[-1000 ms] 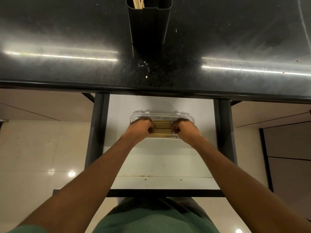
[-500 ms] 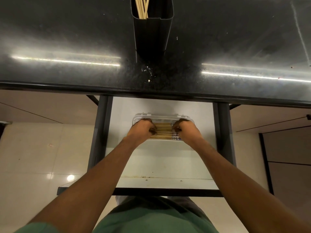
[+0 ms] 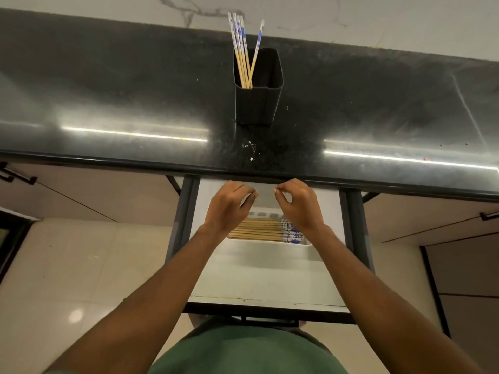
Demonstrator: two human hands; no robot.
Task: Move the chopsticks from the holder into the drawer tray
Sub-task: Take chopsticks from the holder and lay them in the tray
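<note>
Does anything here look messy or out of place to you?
A few small white specks or droplets lie on the dark countertop, in front of the black holder. Otherwise it's tidy: the chopsticks in the tray lie side by side.

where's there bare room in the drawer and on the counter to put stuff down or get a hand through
The drawer floor is bare between the tray and the drawer's front edge. The counter is bare on both sides of the holder. Crowded: the tray, filled with chopsticks, with the left hand and right hand above it.
</note>
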